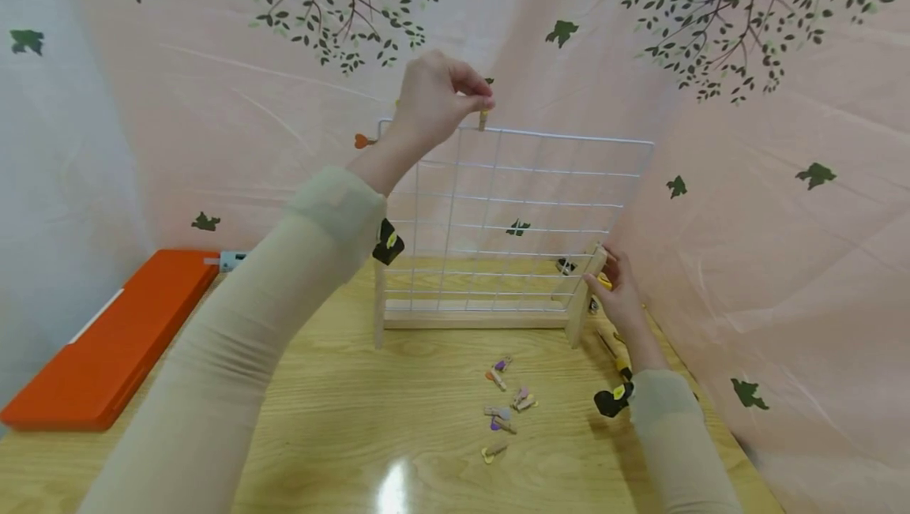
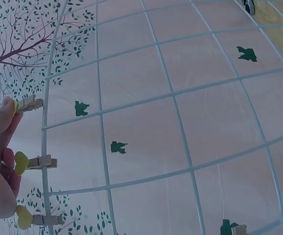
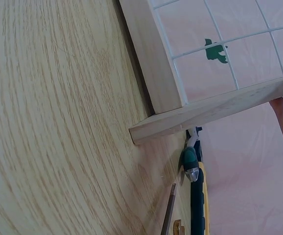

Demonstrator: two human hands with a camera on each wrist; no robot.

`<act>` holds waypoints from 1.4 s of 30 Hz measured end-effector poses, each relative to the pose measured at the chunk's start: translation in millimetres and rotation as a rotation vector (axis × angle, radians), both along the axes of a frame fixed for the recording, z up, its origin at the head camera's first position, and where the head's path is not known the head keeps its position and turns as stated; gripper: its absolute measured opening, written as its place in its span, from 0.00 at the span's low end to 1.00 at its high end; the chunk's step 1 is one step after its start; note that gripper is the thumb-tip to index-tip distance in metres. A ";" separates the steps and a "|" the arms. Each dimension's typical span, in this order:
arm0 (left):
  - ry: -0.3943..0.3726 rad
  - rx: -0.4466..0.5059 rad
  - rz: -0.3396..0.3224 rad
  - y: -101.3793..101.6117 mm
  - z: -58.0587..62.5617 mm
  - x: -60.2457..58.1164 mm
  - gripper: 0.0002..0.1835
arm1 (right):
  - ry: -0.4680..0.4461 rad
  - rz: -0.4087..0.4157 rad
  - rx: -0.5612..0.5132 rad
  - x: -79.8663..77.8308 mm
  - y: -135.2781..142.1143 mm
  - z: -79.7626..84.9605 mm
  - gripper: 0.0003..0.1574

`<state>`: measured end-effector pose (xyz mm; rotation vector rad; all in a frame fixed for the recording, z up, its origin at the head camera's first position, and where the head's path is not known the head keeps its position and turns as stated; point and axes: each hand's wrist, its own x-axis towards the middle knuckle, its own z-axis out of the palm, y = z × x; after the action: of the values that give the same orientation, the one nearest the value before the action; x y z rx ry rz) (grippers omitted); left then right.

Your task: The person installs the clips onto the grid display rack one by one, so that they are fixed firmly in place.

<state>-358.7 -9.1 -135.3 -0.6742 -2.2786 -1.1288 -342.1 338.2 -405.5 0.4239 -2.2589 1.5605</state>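
My left hand (image 1: 437, 95) is up at the top wire of a white wire grid (image 1: 569, 135), pinching a small wooden clothespin (image 2: 31, 104) with a yellow heart between thumb and finger. The pin's tip meets the wire in the left wrist view. Along that same wire sit a second yellow-heart clothespin (image 2: 42, 162) and a third one (image 2: 44, 220). An orange-heart clothespin (image 1: 362, 140) sticks out from the grid's left side. Low on the right, my right hand (image 1: 626, 301) grips the wooden upright (image 1: 586, 293) of the grid's stand, thumb in front.
Several loose clothespins (image 1: 503, 413) lie on the wooden table before the stand. A flat orange case (image 1: 128, 348) occupies the left side. Behind the right upright lie a yellow-and-black tool (image 3: 198, 200) and a green-handled tool (image 3: 190, 156). A printed cloth (image 1: 746, 261) hangs around the table.
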 end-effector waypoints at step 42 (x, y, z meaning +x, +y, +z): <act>0.197 0.063 0.118 -122.5 -137.8 27.2 0.43 | 0.025 -0.006 -0.026 9.2 -11.3 10.7 0.37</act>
<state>-331.5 -131.6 -273.1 -0.5909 -2.0800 -1.0272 -332.9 326.9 -394.8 0.4264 -2.2164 1.5711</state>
